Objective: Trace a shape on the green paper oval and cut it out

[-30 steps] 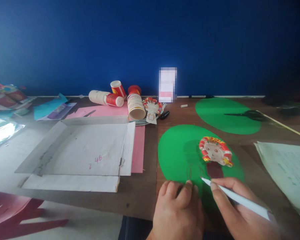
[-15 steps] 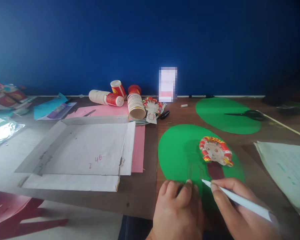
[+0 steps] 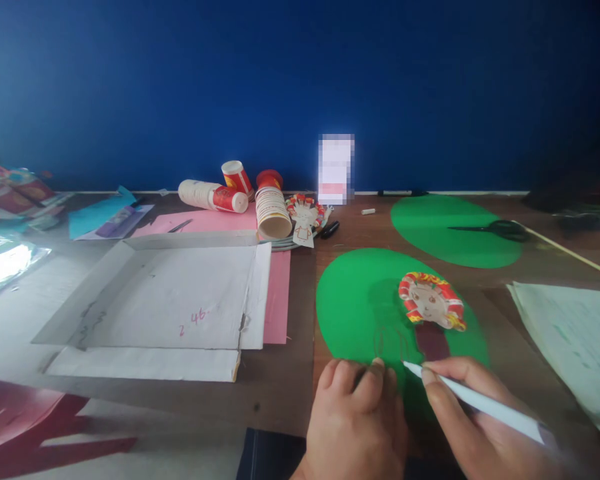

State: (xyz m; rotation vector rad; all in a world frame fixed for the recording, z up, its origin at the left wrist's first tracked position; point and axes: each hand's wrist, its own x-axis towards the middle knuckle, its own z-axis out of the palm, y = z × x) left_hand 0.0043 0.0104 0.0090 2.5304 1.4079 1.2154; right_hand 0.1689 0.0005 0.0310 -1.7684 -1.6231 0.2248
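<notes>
White pen (image 3: 485, 404): pinched right now by the right hand (image 3: 480, 440), slanting down to the near green oval (image 3: 355, 293), apparently touching beside the right-hand drawn line (image 3: 407, 341); best steered lightly, slowly.
Left hand (image 3: 357, 413): pressing, knuckles bent, just left of the pen; best kept firm, clear of fresh marks; hidden underneath, impossible to say whether closed around anything.
Paper face (image 3: 433, 305): lying right and far of the pen's point; worth not nudging.
Oval's near rim: mostly lost under both hands.
Pale sheets (image 3: 575, 353), right: cut off, illegible.

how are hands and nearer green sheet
Right hand gripping white pen, tip at nearer green sheet. Left hand on it. Red-rimmed paper face on it, beyond tip.
</notes>
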